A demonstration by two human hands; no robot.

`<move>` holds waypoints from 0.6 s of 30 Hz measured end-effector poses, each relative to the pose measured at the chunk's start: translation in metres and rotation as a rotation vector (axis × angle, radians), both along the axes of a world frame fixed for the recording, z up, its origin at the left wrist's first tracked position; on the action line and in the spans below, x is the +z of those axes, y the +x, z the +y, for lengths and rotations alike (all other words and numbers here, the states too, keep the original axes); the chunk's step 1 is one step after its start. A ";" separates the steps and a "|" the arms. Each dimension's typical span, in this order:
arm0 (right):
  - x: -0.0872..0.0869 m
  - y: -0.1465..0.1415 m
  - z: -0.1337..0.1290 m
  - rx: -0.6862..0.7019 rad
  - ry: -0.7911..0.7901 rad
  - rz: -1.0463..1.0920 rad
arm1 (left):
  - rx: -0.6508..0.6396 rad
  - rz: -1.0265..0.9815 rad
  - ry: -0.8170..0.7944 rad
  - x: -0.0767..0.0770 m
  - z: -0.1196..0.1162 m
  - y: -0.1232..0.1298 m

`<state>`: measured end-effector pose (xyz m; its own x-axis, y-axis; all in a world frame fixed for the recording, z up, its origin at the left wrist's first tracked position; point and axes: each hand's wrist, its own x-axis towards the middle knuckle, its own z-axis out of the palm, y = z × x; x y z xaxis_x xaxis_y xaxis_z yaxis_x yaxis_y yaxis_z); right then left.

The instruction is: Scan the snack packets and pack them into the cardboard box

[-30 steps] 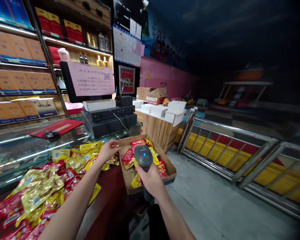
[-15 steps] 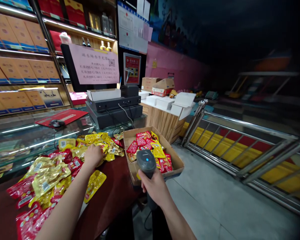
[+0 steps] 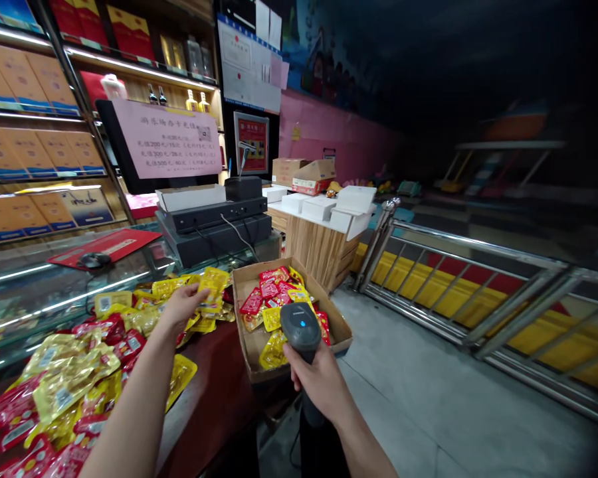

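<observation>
My left hand (image 3: 183, 307) pinches a yellow snack packet (image 3: 213, 291), lifted over the far end of a spread pile. That pile of red, yellow and gold packets (image 3: 74, 372) lies along the dark red tabletop. My right hand (image 3: 315, 375) is wrapped round the handle of a black barcode scanner (image 3: 301, 325) with a blue light lit on top. Behind the scanner stands an open cardboard box (image 3: 245, 342), with red and yellow packets (image 3: 274, 292) inside it. The scanner's head hides part of the box's contents.
A glass counter (image 3: 24, 292) carries a mouse (image 3: 96, 260) on a red mat, and a cash drawer unit (image 3: 214, 240) under a monitor with a pink sign (image 3: 169, 143). White boxes (image 3: 317, 209) sit on a wooden cabinet. At right runs a metal railing (image 3: 458, 265).
My left hand has come up from the pile with a yellow packet. The scanner has shifted slightly right over the box, where more yellow packets show. The whole view has swung a little.
</observation>
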<state>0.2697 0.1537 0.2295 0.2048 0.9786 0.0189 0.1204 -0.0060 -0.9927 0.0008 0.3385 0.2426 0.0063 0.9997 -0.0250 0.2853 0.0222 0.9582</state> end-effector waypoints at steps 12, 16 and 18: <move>-0.005 0.010 -0.001 -0.027 -0.035 0.012 | -0.233 -0.674 -0.219 0.001 -0.023 0.156; -0.004 0.011 -0.003 -0.013 -0.033 0.004 | -0.234 -0.676 -0.164 0.001 -0.024 0.168; -0.003 0.011 -0.004 -0.005 -0.023 0.008 | -0.241 -0.650 -0.147 0.000 -0.025 0.170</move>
